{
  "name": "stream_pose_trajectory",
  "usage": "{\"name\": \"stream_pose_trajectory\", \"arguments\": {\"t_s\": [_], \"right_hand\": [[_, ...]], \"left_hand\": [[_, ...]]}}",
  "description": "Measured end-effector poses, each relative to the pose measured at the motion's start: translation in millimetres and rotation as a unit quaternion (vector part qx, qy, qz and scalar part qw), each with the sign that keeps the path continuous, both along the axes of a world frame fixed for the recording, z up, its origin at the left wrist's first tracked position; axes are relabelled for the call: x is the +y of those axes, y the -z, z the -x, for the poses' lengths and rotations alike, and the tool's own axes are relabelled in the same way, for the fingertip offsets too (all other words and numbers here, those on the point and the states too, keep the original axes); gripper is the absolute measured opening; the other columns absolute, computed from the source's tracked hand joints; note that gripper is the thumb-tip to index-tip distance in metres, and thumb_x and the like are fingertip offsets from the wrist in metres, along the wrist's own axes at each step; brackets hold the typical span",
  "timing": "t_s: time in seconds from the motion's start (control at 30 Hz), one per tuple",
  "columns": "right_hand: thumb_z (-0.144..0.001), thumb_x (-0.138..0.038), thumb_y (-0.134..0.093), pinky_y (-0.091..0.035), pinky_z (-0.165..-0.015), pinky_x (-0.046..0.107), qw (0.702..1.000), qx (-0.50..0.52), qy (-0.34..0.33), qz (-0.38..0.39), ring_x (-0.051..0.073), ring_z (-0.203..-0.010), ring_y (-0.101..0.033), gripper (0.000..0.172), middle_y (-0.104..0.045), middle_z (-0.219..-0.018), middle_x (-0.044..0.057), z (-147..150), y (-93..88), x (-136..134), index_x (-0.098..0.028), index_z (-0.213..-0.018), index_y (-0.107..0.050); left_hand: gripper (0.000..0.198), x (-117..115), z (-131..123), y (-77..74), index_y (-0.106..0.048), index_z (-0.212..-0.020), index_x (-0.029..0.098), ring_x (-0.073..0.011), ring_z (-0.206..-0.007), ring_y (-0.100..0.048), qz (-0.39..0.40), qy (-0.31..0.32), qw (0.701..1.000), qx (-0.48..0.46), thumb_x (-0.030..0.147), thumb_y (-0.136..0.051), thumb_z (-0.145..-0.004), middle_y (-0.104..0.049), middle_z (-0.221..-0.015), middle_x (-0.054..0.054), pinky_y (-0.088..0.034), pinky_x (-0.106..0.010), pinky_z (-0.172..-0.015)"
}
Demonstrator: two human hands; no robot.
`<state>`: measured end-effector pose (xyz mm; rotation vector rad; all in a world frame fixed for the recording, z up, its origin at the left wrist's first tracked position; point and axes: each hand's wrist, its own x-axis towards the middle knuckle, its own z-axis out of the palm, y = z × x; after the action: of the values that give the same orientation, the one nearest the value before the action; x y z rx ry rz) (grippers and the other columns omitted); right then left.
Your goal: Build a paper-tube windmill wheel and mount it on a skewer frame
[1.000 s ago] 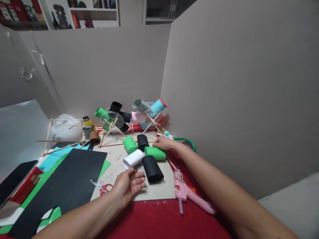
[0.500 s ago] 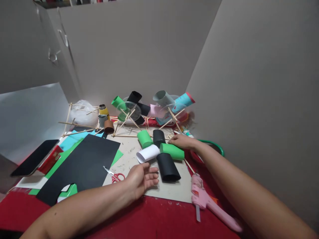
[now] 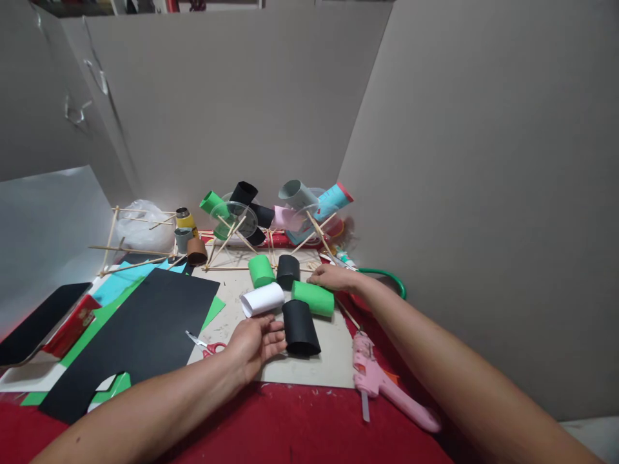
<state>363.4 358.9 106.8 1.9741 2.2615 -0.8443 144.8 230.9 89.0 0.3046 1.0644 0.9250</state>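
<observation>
Several rolled paper tubes lie grouped on a beige board (image 3: 333,348). They are a green tube (image 3: 261,270) and a black tube (image 3: 289,272) at the back, a white tube (image 3: 264,299) at left, a green tube (image 3: 313,298) at right and a black tube (image 3: 300,328) in front. My left hand (image 3: 258,345) is palm up, its fingers spread beside the front black tube and just below the white one. My right hand (image 3: 331,277) reaches just behind the right green tube, fingers extended and slightly bent. Its thumb is hidden.
A pink glue gun (image 3: 372,370) lies at right. Red-handled scissors (image 3: 207,348) and black paper (image 3: 145,322) are at left. Behind stand stick frames with discs and paper tubes (image 3: 297,193), a yellow bottle (image 3: 186,222) and a plastic bag (image 3: 145,229). Grey panels (image 3: 217,96) enclose the table.
The camera has turned slightly right, so everything sits further left in the picture. My left hand has edged a little forward towards the tubes. My right hand stays by the right green tube.
</observation>
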Motion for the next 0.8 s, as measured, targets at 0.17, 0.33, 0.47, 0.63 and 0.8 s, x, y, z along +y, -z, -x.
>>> {"name": "stream_pose_trajectory", "arguments": {"t_s": [0.17, 0.33, 0.47, 0.63, 0.8], "right_hand": [[-0.096, -0.036, -0.059, -0.056, -0.077, 0.037, 0.999, -0.007, 0.023, -0.042, 0.019, -0.087, -0.066, 0.024, -0.067, -0.103, 0.005, -8.5, -10.4, -5.2, -0.014, -0.105, -0.065], [-0.098, -0.038, -0.047, -0.046, -0.065, 0.030, 0.985, -0.003, 0.046, -0.166, 0.021, -0.077, -0.064, 0.036, -0.070, -0.082, 0.007, -8.4, -40.1, -39.4, -0.013, -0.082, -0.068], [-0.092, -0.041, -0.053, -0.045, -0.069, 0.030, 0.973, 0.006, 0.019, -0.229, 0.023, -0.081, -0.066, 0.029, -0.073, -0.091, 0.007, 2.3, -55.1, -94.6, -0.019, -0.092, -0.071], [-0.084, -0.044, -0.065, -0.053, -0.080, 0.039, 0.967, -0.023, -0.050, -0.251, 0.031, -0.098, -0.069, 0.053, -0.071, -0.115, 0.013, 22.0, -34.7, -151.5, -0.018, -0.129, -0.060], [-0.084, -0.045, -0.065, -0.055, -0.079, 0.045, 0.972, -0.083, -0.060, -0.211, 0.035, -0.099, -0.069, 0.075, -0.063, -0.129, 0.019, 44.8, -7.2, -165.0, -0.017, -0.149, -0.039]], "left_hand": [[0.007, -13.6, 19.8, -0.2, -0.060, -0.084, 0.009, -0.0100, -0.052, -0.061, -0.021, 0.062, 0.997, 0.029, 0.008, -0.053, -0.086, -0.067, -0.078, -0.009, -0.055, -0.022, -0.052], [0.016, -25.5, 45.1, -11.6, -0.061, -0.075, 0.014, -0.0110, -0.057, -0.060, -0.175, 0.139, 0.960, 0.169, 0.025, -0.060, -0.086, -0.066, -0.075, -0.006, -0.054, -0.024, -0.059], [0.021, -9.4, 60.6, -24.9, -0.067, -0.102, 0.020, -0.0242, -0.104, -0.062, -0.501, 0.123, 0.740, 0.431, 0.024, -0.064, -0.081, -0.069, -0.108, -0.010, -0.048, -0.041, -0.096], [0.056, 25.3, 55.3, -18.3, -0.052, -0.135, 0.021, -0.0344, -0.135, -0.038, -0.624, 0.251, 0.472, 0.570, 0.027, -0.065, -0.081, -0.044, -0.147, -0.017, -0.032, -0.054, -0.111], [0.055, 41.8, 36.7, -14.9, -0.051, -0.136, 0.018, -0.0372, -0.129, -0.042, -0.596, 0.283, 0.423, 0.621, 0.029, -0.060, -0.083, -0.047, -0.143, -0.019, -0.043, -0.053, -0.101]]}}
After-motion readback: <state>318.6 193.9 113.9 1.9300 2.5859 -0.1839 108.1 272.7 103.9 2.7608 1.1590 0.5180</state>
